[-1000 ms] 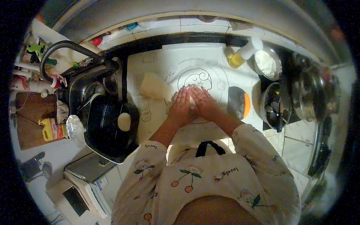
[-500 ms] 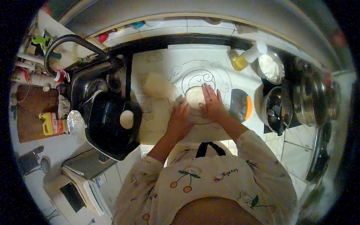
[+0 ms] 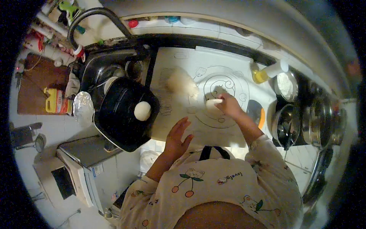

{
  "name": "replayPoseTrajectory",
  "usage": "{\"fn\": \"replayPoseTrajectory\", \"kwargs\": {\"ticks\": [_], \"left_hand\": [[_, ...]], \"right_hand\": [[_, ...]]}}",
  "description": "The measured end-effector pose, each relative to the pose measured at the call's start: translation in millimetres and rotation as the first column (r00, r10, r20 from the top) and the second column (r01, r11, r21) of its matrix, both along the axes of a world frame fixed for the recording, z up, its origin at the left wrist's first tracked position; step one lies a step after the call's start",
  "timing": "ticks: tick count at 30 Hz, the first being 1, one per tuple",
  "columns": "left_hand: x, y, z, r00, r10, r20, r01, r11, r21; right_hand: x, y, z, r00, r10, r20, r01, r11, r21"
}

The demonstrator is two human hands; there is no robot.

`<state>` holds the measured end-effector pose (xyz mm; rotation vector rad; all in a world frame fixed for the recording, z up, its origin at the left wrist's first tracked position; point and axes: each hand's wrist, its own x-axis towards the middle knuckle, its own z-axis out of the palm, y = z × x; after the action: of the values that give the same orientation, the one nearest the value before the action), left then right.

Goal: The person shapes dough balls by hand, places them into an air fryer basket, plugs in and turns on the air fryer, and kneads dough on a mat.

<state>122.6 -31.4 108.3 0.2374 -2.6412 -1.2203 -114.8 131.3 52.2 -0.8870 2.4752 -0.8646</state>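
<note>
A flattened piece of pale dough (image 3: 214, 102) is gripped at its right edge by my right hand (image 3: 230, 105), over the circle drawn on the white mat (image 3: 228, 131). My left hand (image 3: 177, 138) is empty near the mat's front edge, thumb and fingers apart. Left of the drawn circle is a larger pale mass (image 3: 183, 83), its left part blurred. One round piece of dough (image 3: 142, 111) rests in the black pan (image 3: 122, 97) on the left.
A black scraper with an orange edge (image 3: 256, 113) lies on the mat's right side. Behind it stand an oil bottle (image 3: 263, 75) and a bowl of flour (image 3: 286, 86). Metal pots (image 3: 317, 122) are at the right, a sink with a faucet (image 3: 102, 14) at the left.
My hands were pressing on the dough together; my left hand has come off it toward me, and my right hand now pinches the dough's edge. The view has turned left.
</note>
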Motion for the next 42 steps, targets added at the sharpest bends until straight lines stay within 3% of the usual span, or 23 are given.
{"fn": "replayPoseTrajectory", "kwargs": {"ticks": [2, 3, 4, 6, 7, 8, 11, 17, 20, 23, 26, 29, 32, 33, 36, 38, 40, 42], "left_hand": [[3, -4, -5, 1.000, 0.021, -0.018, -0.021, 0.999, 0.034], [2, -3, -11, 0.997, 0.065, 0.047, -0.074, 0.971, 0.227], [-3, -1, -19, 0.989, 0.092, 0.118, -0.132, 0.903, 0.408], [-18, 3, -27, 0.976, 0.095, 0.197, -0.210, 0.665, 0.717], [-29, 6, -28, 0.976, 0.084, 0.203, -0.217, 0.504, 0.836], [-37, 6, -27, 0.976, 0.066, 0.205, -0.216, 0.322, 0.922], [-50, 2, -7, 0.976, 0.043, 0.213, -0.217, 0.135, 0.967], [-45, -10, -9, 0.970, 0.125, 0.207, -0.208, -0.003, 0.978], [-45, -25, 35, 0.991, 0.089, 0.104, -0.114, 0.121, 0.986], [-39, -46, 46, 0.978, 0.200, 0.058, -0.145, 0.452, 0.880], [-26, -61, 43, 0.938, 0.332, 0.099, -0.240, 0.417, 0.876], [-10, -75, 25, 0.906, 0.367, 0.210, -0.266, 0.108, 0.958], [22, -82, 60, 0.863, 0.431, 0.262, -0.348, 0.133, 0.928], [37, -88, 69, 0.843, 0.468, 0.265, -0.424, 0.275, 0.863], [87, -103, 64, 0.799, 0.601, -0.019, -0.276, 0.394, 0.877], [123, -118, 69, 0.774, 0.632, -0.040, -0.343, 0.471, 0.813], [151, -126, 66, 0.641, 0.766, -0.046, -0.504, 0.465, 0.728], [177, -136, 58, 0.548, 0.835, -0.057, -0.649, 0.467, 0.600]], "right_hand": [[8, 3, 17, 0.968, -0.101, 0.230, 0.092, 0.995, 0.047], [8, 15, -12, 0.933, -0.036, 0.357, 0.156, 0.937, -0.312], [17, 10, 5, 0.893, -0.039, 0.448, 0.206, 0.920, -0.333], [35, 0, 51, 0.790, -0.037, 0.612, 0.318, 0.878, -0.357], [42, -6, 73, 0.702, -0.059, 0.710, 0.319, 0.917, -0.239], [50, -9, 79, 0.689, 0.009, 0.724, 0.310, 0.900, -0.306], [70, -22, 102, 0.620, 0.055, 0.783, 0.345, 0.877, -0.335], [84, -27, 109, 0.625, 0.046, 0.779, 0.420, 0.822, -0.386], [86, -40, 118, 0.699, 0.107, 0.707, 0.293, 0.859, -0.420], [89, -59, 118, 0.740, 0.143, 0.657, 0.211, 0.878, -0.429], [101, -82, 132, 0.697, 0.133, 0.705, 0.288, 0.848, -0.445], [114, -102, 132, 0.800, 0.248, 0.546, 0.100, 0.843, -0.529], [116, -125, 127, 0.706, 0.265, 0.657, 0.133, 0.861, -0.491], [118, -135, 130, 0.697, 0.269, 0.665, 0.131, 0.864, -0.487], [122, -176, 143, 0.771, 0.308, 0.558, -0.032, 0.893, -0.448], [131, -213, 132, 0.836, 0.342, 0.429, -0.135, 0.886, -0.443], [138, -255, 108, 0.894, 0.402, 0.197, -0.333, 0.891, -0.309], [145, -297, 67, 0.854, 0.469, 0.224, -0.396, 0.866, -0.305]]}}
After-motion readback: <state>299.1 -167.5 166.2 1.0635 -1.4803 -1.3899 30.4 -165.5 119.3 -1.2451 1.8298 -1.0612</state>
